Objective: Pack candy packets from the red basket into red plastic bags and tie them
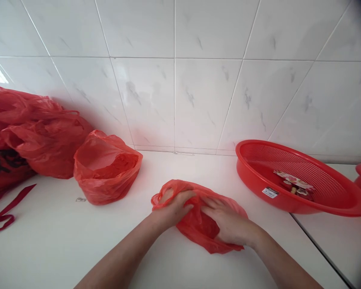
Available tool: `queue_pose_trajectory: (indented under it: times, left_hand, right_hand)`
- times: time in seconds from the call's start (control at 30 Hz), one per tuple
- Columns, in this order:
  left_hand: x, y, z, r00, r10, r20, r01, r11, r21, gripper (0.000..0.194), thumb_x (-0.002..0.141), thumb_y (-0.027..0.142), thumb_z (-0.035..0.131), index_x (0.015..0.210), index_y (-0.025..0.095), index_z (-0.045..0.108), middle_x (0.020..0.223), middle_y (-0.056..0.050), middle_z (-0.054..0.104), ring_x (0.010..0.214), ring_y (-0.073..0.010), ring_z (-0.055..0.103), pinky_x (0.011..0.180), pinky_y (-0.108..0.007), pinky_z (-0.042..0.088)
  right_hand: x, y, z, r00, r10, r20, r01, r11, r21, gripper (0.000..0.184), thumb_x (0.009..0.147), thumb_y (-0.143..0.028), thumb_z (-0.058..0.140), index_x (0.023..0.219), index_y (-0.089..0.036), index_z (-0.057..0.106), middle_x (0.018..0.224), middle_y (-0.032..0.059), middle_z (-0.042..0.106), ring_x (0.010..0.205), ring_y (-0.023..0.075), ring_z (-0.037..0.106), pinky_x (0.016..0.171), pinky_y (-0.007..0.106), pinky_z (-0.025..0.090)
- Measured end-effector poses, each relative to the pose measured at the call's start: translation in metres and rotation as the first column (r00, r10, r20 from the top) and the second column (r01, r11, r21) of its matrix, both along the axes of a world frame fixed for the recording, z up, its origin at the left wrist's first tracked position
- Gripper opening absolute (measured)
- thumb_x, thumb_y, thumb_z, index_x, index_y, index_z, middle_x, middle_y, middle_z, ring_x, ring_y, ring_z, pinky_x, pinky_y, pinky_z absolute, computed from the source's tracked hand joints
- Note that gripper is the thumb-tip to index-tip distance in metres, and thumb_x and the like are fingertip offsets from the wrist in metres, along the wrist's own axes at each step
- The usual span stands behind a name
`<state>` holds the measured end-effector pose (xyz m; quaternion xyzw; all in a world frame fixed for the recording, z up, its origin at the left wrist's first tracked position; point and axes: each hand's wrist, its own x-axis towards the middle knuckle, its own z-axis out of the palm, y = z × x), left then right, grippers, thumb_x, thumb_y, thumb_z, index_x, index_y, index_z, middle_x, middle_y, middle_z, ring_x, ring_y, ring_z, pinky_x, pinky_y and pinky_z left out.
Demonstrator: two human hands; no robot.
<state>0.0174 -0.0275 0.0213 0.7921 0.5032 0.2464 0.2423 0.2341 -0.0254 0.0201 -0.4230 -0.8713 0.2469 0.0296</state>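
Observation:
A thin red plastic bag point(198, 216) lies crumpled on the white counter in front of me, its mouth facing up and toward me. My left hand point(177, 206) grips the bag's left side, thumb and fingers closed on the film. At the right side, my right hand point(228, 222) reaches over the mouth with its fingers stretched and apart, resting on the plastic; its lower fingertips dip into the opening. Darker red shows inside, but what it is cannot be made out.
Another red plastic bag point(108, 184) stands with its top spread, left of my hands. Fuller red bags point(48, 136) pile up at the far left, near a dark red strap point(9, 218). A red perforated basket point(273, 200) at right holds a floral-patterned item point(295, 180). White wall tiles point(207, 96) rise behind.

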Motion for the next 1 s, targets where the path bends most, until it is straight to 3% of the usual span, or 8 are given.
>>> queue_pose_trajectory:
  times: [0.17, 0.27, 0.4, 0.5, 0.6, 0.77, 0.9, 1.0]
  left_hand:
    - [-0.003, 0.004, -0.012, 0.97, 0.024, -0.244, -0.046, 0.995, -0.086, 0.073, 0.054, 0.045, 0.075, 0.121, 0.031, 0.053, 0.116, -0.007, 0.057, 0.101, -0.0321, 0.055, 0.078, -0.04, 0.047]
    - [0.002, 0.0, -0.011, 0.93, 0.062, -0.362, -0.088, 0.995, -0.055, 0.082, 0.05, 0.051, 0.075, 0.125, 0.03, 0.051, 0.124, -0.012, 0.052, 0.114, -0.0376, 0.045, 0.091, -0.051, 0.039]
    - [0.013, -0.006, -0.001, 0.885, 0.113, -0.451, -0.166, 0.983, -0.08, 0.073, 0.059, 0.047, 0.07, 0.126, 0.026, 0.049, 0.122, -0.013, 0.053, 0.112, -0.036, 0.047, 0.086, -0.047, 0.043]
    - [0.019, -0.01, 0.01, 0.85, 0.162, -0.501, -0.224, 0.972, -0.066, 0.055, 0.071, 0.041, 0.062, 0.122, 0.02, 0.051, 0.116, -0.014, 0.056, 0.103, -0.0321, 0.054, 0.075, -0.038, 0.047]
    - [0.021, -0.012, 0.019, 0.862, 0.178, -0.475, -0.192, 0.981, 0.017, 0.032, 0.084, 0.031, 0.048, 0.112, 0.018, 0.055, 0.103, -0.011, 0.061, 0.089, -0.0255, 0.06, 0.066, -0.031, 0.047]
    - [0.014, -0.004, 0.012, 0.939, 0.116, -0.324, -0.046, 0.976, 0.214, 0.026, 0.086, 0.019, 0.043, 0.106, 0.023, 0.058, 0.099, -0.005, 0.062, 0.093, -0.0205, 0.056, 0.079, -0.032, 0.045]
    - [0.005, 0.006, -0.005, 0.924, 0.176, -0.338, -0.073, 0.952, 0.297, 0.039, 0.077, 0.032, 0.061, 0.114, 0.024, 0.054, 0.113, -0.007, 0.056, 0.111, -0.0265, 0.046, 0.086, -0.038, 0.042]
    - [0.002, 0.009, -0.01, 0.907, 0.18, -0.379, -0.056, 0.947, 0.315, 0.039, 0.074, 0.036, 0.064, 0.11, 0.024, 0.054, 0.11, -0.007, 0.055, 0.108, -0.0275, 0.046, 0.084, -0.039, 0.042]
  right_hand:
    - [0.01, -0.005, 0.009, 0.997, -0.07, 0.035, 0.07, 0.998, 0.003, 0.075, 0.061, -0.008, 0.051, 0.129, -0.037, 0.047, 0.142, -0.0034, 0.039, 0.129, 0.0248, 0.037, 0.094, 0.037, 0.044]
    - [0.007, -0.011, 0.018, 0.99, -0.139, -0.026, 0.141, 0.979, 0.144, 0.062, 0.072, -0.012, 0.049, 0.131, -0.032, 0.046, 0.142, 0.0012, 0.039, 0.126, 0.0239, 0.041, 0.096, 0.038, 0.042]
    - [-0.017, -0.019, 0.02, 0.981, -0.191, -0.04, 0.194, 0.942, 0.274, 0.035, 0.084, -0.012, 0.039, 0.108, -0.024, 0.06, 0.104, 0.0045, 0.061, 0.089, 0.018, 0.059, 0.073, 0.031, 0.047]
    - [-0.03, -0.021, 0.01, 0.966, -0.246, 0.076, 0.209, 0.923, 0.324, 0.022, 0.085, -0.015, 0.042, 0.09, -0.02, 0.062, 0.078, 0.0024, 0.057, 0.06, 0.0144, 0.052, 0.052, 0.028, 0.037]
    - [-0.031, -0.02, -0.001, 0.972, -0.223, 0.075, 0.187, 0.926, 0.327, 0.011, 0.077, -0.018, 0.053, 0.085, -0.02, 0.061, 0.076, 0.0008, 0.053, 0.058, 0.0128, 0.048, 0.05, 0.025, 0.03]
    - [-0.018, -0.015, -0.003, 0.99, -0.14, 0.006, 0.137, 0.975, 0.173, 0.032, 0.069, -0.016, 0.057, 0.098, -0.028, 0.063, 0.084, -0.0001, 0.05, 0.067, 0.0119, 0.049, 0.053, 0.022, 0.032]
    - [-0.013, -0.01, -0.001, 0.994, -0.107, 0.018, 0.105, 0.99, 0.095, 0.051, 0.064, -0.014, 0.057, 0.108, -0.039, 0.06, 0.084, -0.0017, 0.049, 0.072, 0.0128, 0.051, 0.053, 0.021, 0.032]
    - [-0.012, -0.009, 0.001, 0.992, -0.124, 0.008, 0.123, 0.99, 0.071, 0.05, 0.064, -0.015, 0.057, 0.107, -0.041, 0.06, 0.086, -0.0026, 0.051, 0.074, 0.0134, 0.053, 0.054, 0.021, 0.033]
